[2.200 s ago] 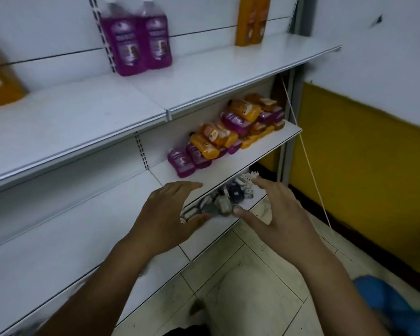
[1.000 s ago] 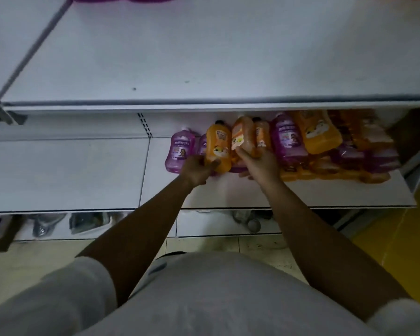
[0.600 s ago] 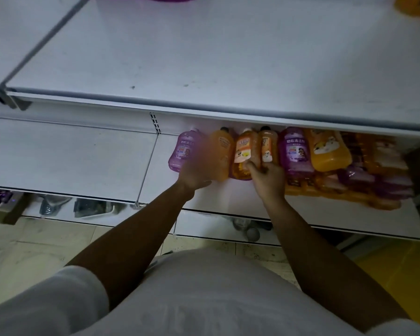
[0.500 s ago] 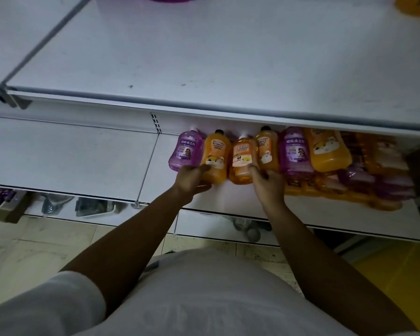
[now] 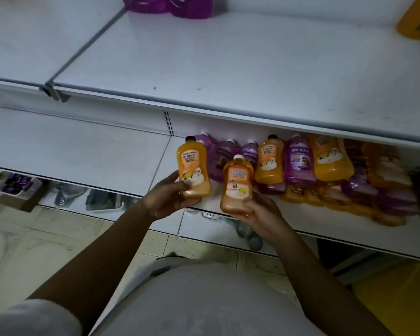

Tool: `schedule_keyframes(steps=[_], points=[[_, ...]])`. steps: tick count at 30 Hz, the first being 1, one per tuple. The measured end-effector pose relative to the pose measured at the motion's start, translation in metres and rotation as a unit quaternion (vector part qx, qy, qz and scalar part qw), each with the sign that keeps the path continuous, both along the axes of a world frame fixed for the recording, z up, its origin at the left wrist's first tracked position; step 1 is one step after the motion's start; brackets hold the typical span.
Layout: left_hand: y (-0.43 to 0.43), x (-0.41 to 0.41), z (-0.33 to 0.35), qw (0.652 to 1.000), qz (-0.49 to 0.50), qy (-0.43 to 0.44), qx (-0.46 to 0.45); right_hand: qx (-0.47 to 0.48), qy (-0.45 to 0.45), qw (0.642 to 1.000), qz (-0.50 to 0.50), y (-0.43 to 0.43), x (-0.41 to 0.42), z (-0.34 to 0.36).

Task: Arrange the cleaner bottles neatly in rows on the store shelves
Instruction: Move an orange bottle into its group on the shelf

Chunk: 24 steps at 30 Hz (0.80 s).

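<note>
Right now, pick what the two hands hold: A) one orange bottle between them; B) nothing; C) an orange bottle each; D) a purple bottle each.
C: the left hand grips a dark-capped orange bottle, and the right hand grips a white-capped orange bottle.

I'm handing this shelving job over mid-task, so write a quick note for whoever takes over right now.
Left hand grips a dark-capped orange bottle. The right hand grips a white-capped orange bottle. Both are held at the middle shelf's front.
Other purple and orange bottles sit jumbled on that shelf, some stacked.
Done: no neat row visible yet.
Left: set both down, then line up the pile.
</note>
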State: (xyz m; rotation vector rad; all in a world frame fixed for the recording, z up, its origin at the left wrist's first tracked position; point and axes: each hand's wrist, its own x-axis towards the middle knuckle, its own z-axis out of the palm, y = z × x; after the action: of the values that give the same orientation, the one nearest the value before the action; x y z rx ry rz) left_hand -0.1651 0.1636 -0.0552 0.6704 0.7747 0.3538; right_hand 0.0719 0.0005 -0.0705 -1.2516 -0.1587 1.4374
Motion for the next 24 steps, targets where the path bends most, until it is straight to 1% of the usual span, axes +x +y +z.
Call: schedule_keyframes(steps=[3, 5, 8, 10, 13, 15, 17, 21, 24], points=[[-0.013, -0.032, 0.017, 0.999, 0.003, 0.009, 0.054, 0.04, 0.007, 0.997, 0.065, -0.003, -0.007, 0.02], [-0.026, -0.048, 0.035, 0.995, 0.009, 0.024, 0.1, 0.066, -0.002, 0.994, 0.09, 0.0, -0.02, 0.034], [-0.041, -0.065, 0.063, 0.987, 0.043, 0.048, 0.147, 0.118, -0.012, 0.985, 0.121, 0.007, -0.045, 0.056], [-0.051, -0.075, 0.082, 0.981, 0.067, 0.046, 0.178, 0.14, -0.055, 0.978, 0.145, 0.013, -0.059, 0.074], [-0.063, -0.092, 0.108, 0.965, 0.103, 0.062, 0.234, 0.166, -0.184, 0.95, 0.189, 0.022, -0.077, 0.105], [-0.069, -0.104, 0.124, 0.951, 0.13, 0.07, 0.272, 0.186, -0.24, 0.929, 0.21, 0.026, -0.09, 0.126], [-0.075, -0.12, 0.143, 0.931, 0.166, 0.083, 0.313, 0.22, -0.262, 0.914, 0.219, 0.029, -0.106, 0.147], [-0.084, -0.156, 0.19, 0.882, 0.241, 0.123, 0.385, 0.282, -0.273, 0.897, 0.204, 0.042, -0.142, 0.185], [-0.08, -0.184, 0.223, 0.844, 0.291, 0.136, 0.429, 0.328, -0.267, 0.885, 0.196, 0.061, -0.164, 0.216]])
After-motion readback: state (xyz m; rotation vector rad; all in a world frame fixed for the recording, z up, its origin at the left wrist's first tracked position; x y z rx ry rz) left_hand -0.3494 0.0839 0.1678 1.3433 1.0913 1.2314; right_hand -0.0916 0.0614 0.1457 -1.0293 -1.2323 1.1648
